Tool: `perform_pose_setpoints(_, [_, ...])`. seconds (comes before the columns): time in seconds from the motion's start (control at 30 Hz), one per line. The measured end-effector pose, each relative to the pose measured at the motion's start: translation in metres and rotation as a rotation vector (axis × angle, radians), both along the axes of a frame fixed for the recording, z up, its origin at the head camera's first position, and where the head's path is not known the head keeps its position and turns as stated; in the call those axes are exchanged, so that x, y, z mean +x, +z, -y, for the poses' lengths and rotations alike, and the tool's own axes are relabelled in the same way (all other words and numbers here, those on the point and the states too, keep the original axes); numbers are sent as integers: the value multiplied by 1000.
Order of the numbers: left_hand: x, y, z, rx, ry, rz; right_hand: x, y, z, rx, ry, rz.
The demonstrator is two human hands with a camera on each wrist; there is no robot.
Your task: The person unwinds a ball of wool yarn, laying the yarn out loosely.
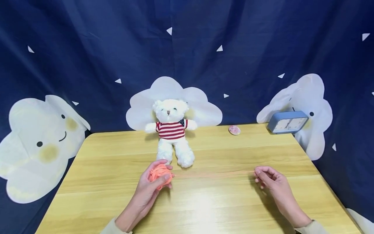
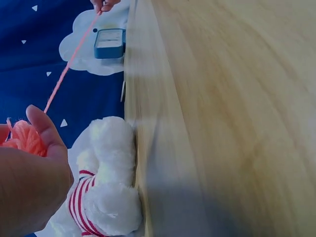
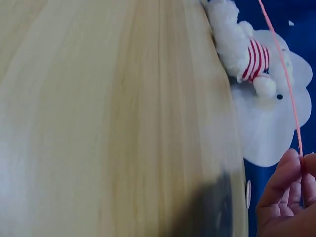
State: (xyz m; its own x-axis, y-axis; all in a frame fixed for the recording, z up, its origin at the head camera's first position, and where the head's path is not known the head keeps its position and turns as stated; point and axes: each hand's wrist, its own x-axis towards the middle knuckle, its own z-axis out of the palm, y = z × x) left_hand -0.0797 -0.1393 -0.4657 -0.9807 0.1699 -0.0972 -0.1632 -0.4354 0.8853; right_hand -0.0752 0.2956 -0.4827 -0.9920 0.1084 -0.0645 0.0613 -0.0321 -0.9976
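Observation:
My left hand grips a ball of coral-orange yarn, thumb across its front and fingers round the far side. From the ball a strand of yarn runs taut across to my right hand, which pinches its end between thumb and forefinger. In the left wrist view the strand looks straight, rising from the ball to the far hand. Both hands are held above the wooden table. Just beyond the left hand sits a white teddy bear in a red-and-white striped shirt.
A blue clock stands at the table's back right corner. Left of it, near the back edge, lies a small round pink item. Behind the table hangs a dark blue curtain with white clouds and triangles.

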Motion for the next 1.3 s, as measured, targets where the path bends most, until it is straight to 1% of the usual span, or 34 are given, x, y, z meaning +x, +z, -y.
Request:
perform_pose_setpoints(0.2, [1, 1, 0, -56, 93, 52, -7, 1, -15, 93, -48, 124])
perform_pose_setpoints(0.3, [0, -1, -2, -56, 110, 67, -12, 1, -20, 132, -59, 186])
perform_pose_setpoints(0.37, [-1, -1, -4, -53, 107, 72, -16, 0, -21, 139, -55, 219])
perform_pose_setpoints(0.43, [-2, -2, -7, -51, 95, 89, -19, -2, -22, 150, -35, 240])
perform_pose_setpoints(0.63, [-9, -3, -21, -80, 72, 171, -24, -8, -19, 198, 84, 277])
perform_pose_setpoints(0.7, [-11, -3, -25, -82, 63, 184, -24, -9, -16, 180, 112, 282])
perform_pose_setpoints(0.87, [-15, -2, -31, -77, 47, 177, -25, -12, -10, 72, 107, 299])
perform_pose_setpoints(0.93, [-16, -1, -32, -80, 45, 167, -25, -13, -8, 62, 98, 314])
perform_pose_setpoints(1.0, [-16, 0, -32, -84, 42, 162, -23, -13, -7, 73, 95, 326])
perform_pose_setpoints(1.17, [-15, 2, -32, -94, 27, 161, -16, -11, -7, 160, 69, 337])
perform_pose_setpoints(1.3, [-15, 3, -34, -95, 19, 154, -9, -7, -4, 179, 11, 327])
